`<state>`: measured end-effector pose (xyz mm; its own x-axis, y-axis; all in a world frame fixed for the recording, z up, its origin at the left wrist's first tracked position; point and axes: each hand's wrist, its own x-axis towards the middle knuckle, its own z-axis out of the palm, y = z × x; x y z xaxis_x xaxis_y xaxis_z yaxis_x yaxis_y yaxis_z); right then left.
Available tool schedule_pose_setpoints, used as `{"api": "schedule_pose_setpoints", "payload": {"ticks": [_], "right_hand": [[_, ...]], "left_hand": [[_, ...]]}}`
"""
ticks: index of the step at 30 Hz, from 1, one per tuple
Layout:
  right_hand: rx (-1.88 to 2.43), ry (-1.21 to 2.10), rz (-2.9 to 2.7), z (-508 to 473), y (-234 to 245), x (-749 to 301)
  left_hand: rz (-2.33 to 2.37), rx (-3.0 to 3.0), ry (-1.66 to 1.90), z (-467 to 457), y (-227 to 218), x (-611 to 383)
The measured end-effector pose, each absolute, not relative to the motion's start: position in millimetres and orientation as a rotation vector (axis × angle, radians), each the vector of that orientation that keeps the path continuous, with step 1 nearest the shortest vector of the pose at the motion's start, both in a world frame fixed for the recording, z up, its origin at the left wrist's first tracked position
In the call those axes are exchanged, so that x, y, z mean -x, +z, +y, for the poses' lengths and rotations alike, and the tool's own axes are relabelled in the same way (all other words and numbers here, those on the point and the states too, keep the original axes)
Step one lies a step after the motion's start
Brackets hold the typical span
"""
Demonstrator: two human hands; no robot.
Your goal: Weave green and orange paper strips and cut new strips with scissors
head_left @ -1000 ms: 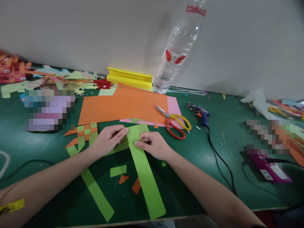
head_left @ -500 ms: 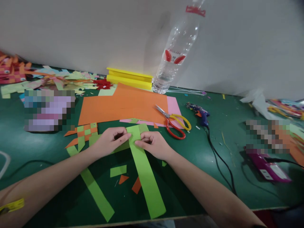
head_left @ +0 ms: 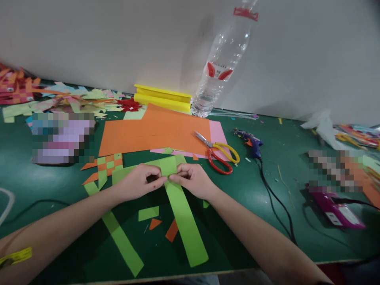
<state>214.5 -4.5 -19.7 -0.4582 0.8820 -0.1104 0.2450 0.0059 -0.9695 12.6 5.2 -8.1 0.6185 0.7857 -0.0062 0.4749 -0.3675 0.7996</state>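
My left hand [head_left: 139, 183] and my right hand [head_left: 192, 180] meet over a wide green paper strip [head_left: 182, 213] that runs from the table's near edge up to its folded top end. Both hands pinch that strip near the fold, fingertips almost touching. A second green strip [head_left: 121, 237] lies under my left forearm. A small woven orange-and-green paper piece [head_left: 107, 164] sits just left of my left hand.
Orange sheets [head_left: 154, 130] over a pink sheet lie behind the hands. Red-and-yellow scissors [head_left: 218, 154], a blue glue gun [head_left: 251, 141] with its black cord, a clear bottle [head_left: 221, 63], a yellow folded stack [head_left: 162, 98], paper scraps [head_left: 154, 219] and paper piles at the far left share the green table [head_left: 267, 198].
My hands have drawn closer together on the wide green strip and their fingers have curled into a pinch at its fold. The strip's lower end shifted slightly.
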Motion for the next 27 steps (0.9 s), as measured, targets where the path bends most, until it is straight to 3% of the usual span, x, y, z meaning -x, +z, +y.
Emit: {"api": "schedule_pose_setpoints", "payload": {"ticks": [19, 27], "right_hand": [[1.165, 1.574, -1.496, -5.8, -16.5, -210.8], [1.220, 1.322, -1.426, -12.1, -14.3, -207.2]], "left_hand": [[0.905, -2.005, 0.426, 5.9, -6.6, -11.3], [0.913, -2.009, 0.439, 5.7, -5.0, -11.6]]}}
